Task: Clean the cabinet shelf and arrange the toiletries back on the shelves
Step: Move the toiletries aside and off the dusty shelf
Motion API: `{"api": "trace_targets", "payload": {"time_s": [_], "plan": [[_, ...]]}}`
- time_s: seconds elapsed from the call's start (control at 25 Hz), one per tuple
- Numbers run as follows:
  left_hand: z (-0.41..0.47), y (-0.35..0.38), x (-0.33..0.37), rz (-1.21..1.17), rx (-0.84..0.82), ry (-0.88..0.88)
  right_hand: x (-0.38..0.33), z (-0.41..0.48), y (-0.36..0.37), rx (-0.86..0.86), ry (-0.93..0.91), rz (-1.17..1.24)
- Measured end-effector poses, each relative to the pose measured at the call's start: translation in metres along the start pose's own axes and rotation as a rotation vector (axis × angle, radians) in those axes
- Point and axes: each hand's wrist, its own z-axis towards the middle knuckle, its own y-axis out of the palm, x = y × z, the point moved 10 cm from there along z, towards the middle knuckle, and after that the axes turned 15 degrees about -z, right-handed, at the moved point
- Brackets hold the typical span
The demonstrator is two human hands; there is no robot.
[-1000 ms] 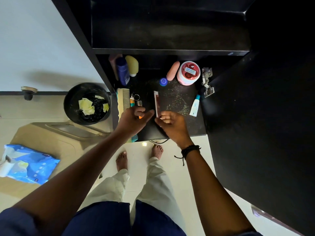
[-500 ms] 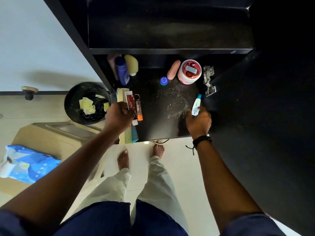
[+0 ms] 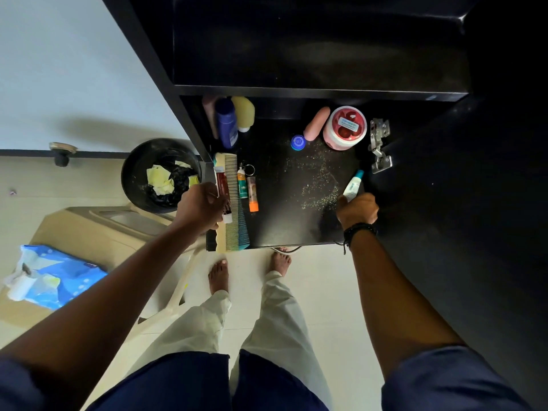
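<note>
Lower cabinet shelf (image 3: 284,223), seen from above, left to right. Beyond the shelf's left edge stands a waste bin (image 3: 133,170). At the left edge the left hand (image 3: 201,207) has its fingers curled around a red tube (image 3: 221,185); the tube's upper end projects past the thumb and its white cap shows below the knuckles, against the comb (image 3: 232,203) lying along that edge. Just right of the comb lie a small bottle (image 3: 242,185) and an orange-capped tube (image 3: 252,195). The shelf's middle carries scattered specks (image 3: 320,188). Near the right edge the right hand (image 3: 357,210) grips the lower end of a white tube (image 3: 353,185), whose blue cap points toward the back. Step, as judged: small toiletries are being moved to the sides to bare the soiled middle. The next move calls for releasing both tubes and wiping up the specks.
</note>
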Motion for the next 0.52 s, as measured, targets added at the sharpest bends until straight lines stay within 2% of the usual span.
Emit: {"api": "trace_targets", "payload": {"time_s": [0.12, 0.32, 0.52], "plan": [[0.007, 0.0, 0.001, 0.017, 0.004, 0.006, -0.01, -0.011, 0.009, -0.082, -0.023, 0.185], [0.01, -0.002, 0.0, 0.013, 0.029, 0.033, -0.083, -0.075, 0.041, -0.286, -0.231, 0.503], [0.011, -0.007, -0.004, -0.025, 0.016, 0.048, -0.159, -0.129, 0.051, -0.399, -0.441, 0.457]]}}
